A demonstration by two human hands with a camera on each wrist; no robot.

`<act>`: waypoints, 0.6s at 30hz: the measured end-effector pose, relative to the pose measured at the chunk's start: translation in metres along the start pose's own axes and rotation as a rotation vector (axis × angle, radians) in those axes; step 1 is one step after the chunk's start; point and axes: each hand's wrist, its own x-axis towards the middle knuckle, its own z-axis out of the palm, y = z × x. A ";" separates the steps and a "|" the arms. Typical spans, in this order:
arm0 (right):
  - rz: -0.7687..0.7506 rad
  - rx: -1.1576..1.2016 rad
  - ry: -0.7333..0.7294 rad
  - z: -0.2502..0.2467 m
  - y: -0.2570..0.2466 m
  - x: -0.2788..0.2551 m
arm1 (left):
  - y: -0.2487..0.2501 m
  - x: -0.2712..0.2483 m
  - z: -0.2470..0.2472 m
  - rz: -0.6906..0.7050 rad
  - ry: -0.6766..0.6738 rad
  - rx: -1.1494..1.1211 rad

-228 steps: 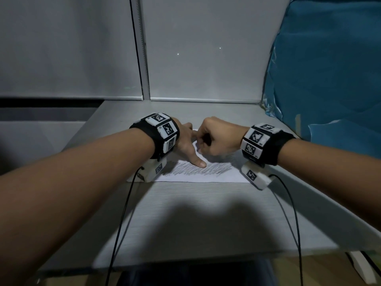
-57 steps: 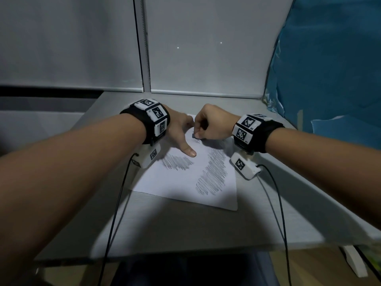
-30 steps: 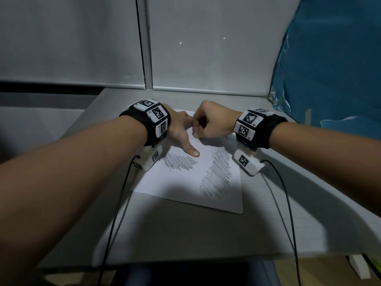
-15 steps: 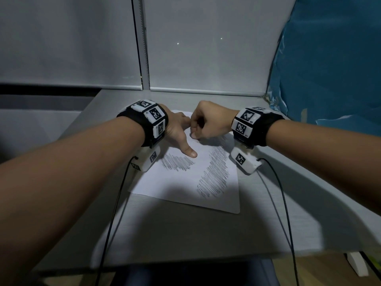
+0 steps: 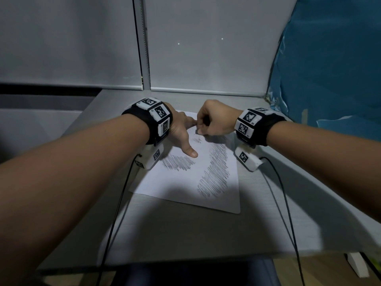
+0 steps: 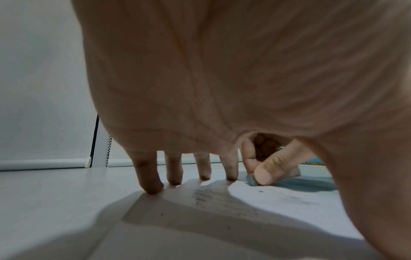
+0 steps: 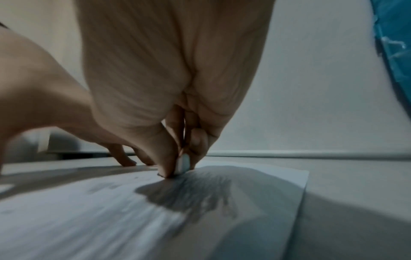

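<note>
A white sheet of paper (image 5: 181, 182) with patches of grey pencil scribble (image 5: 214, 172) lies on the pale table (image 5: 185, 230). My left hand (image 5: 181, 133) lies spread on the sheet's far left part, fingertips (image 6: 151, 186) and thumb pressing it down. My right hand (image 5: 214, 122) pinches a small grey-white eraser (image 7: 182, 164) between thumb and fingers and holds its edge on the paper near the far end. The eraser (image 6: 252, 179) also shows past the left palm, right beside the left index finger. Faint smudges (image 5: 198, 139) mark the paper just in front of it.
Grey roller blinds (image 5: 195, 48) hang right behind the table, with a bead chain (image 5: 146, 58) between them. A blue plastic sheet (image 5: 329, 69) covers the right side. Black cables (image 5: 286, 213) run from both wrist units across the table toward me.
The right hand has kept rubbing the eraser over the far part of the sheet in small strokes. Since the oldest frame the sheet has slid toward me and turned. The left hand stays pressed down.
</note>
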 end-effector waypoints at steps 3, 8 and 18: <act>0.022 -0.029 0.029 0.001 0.001 0.003 | 0.000 0.001 0.000 -0.001 -0.015 -0.002; -0.057 0.005 -0.077 0.001 -0.008 -0.011 | -0.001 0.001 0.000 -0.008 -0.009 0.011; -0.045 -0.012 -0.053 0.000 -0.003 -0.008 | 0.002 0.000 -0.002 -0.004 -0.014 0.036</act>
